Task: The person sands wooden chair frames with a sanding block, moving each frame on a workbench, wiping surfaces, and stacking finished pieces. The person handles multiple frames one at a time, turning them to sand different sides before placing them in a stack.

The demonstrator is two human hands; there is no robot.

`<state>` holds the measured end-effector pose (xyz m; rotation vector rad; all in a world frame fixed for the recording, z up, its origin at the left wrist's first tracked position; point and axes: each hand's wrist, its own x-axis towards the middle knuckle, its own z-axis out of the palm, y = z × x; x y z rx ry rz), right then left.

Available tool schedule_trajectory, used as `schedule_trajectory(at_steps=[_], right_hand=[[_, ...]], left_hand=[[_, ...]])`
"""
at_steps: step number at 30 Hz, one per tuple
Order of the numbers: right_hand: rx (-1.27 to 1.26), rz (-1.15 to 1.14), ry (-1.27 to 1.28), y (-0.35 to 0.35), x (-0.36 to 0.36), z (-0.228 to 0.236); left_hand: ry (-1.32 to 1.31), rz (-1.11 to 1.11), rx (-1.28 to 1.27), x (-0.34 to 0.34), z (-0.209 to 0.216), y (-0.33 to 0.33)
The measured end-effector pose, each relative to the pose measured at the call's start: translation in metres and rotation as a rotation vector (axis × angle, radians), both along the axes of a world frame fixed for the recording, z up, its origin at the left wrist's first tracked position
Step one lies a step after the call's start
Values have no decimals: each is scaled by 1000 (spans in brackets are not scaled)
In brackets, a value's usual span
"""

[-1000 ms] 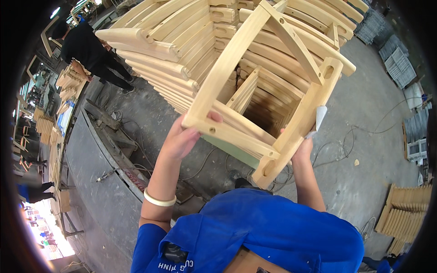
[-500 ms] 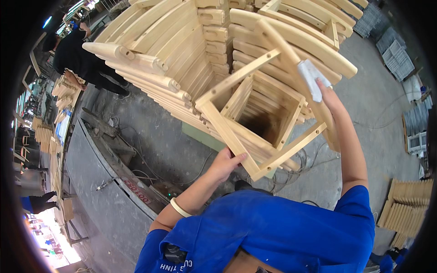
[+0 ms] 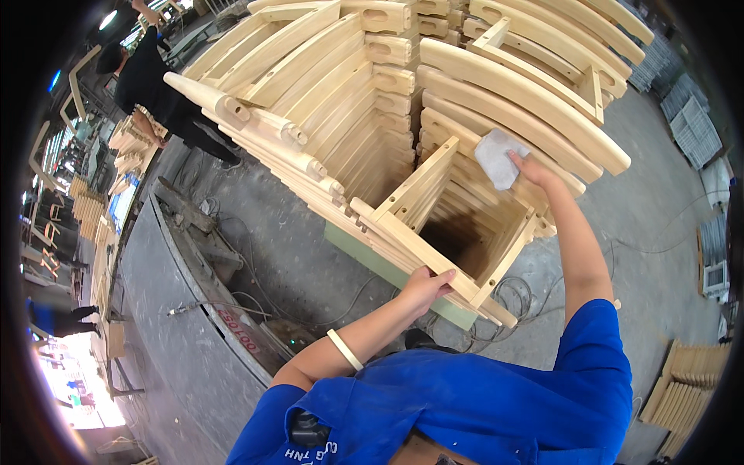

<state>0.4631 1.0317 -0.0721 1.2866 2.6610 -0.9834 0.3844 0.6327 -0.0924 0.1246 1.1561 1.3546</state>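
Note:
A pale wooden frame [image 3: 418, 246] lies on top of a stack of similar frames, its square opening looking down into a dark gap. My left hand [image 3: 428, 289] is closed on the near rail, thumb on top; the other fingers are partly hidden. Over the frame's far right side, my right hand [image 3: 531, 169] pinches a pale grey sheet [image 3: 500, 159], maybe a cloth or soft pad. The sheet lies against the wood, spread out flat. A cream bangle [image 3: 344, 349] circles my left forearm.
Tall stacks of curved wooden frames [image 3: 310, 101] rise close beyond and to the left. A grey metal table [image 3: 182, 298] stands left, with cables [image 3: 515, 298] on the floor near the stack. A person in black [image 3: 159, 93] works far left. More wooden parts [image 3: 690, 387] sit at right.
The frame that was tilted up in my hands now rests on the stack. My right hand has moved up and left with the sheet, which was wrapped around a rail and is now spread.

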Motion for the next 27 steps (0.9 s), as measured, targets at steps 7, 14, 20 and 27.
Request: schedule_trajectory(at_steps=[7,14,20,27], right_hand=[[70,-9,30,-5,-10,-5],[90,-71,17,3,6,-43],[128,28,128,5,4,-59],[-812,7,633,-139,-43,50]], left_hand=[[167,-271,-124,-9,-4,28],[211,-458,-220,-16,-13,40],[296,-343,-7,-23,0,3],[393,57,-118,-70,-12,-149]])
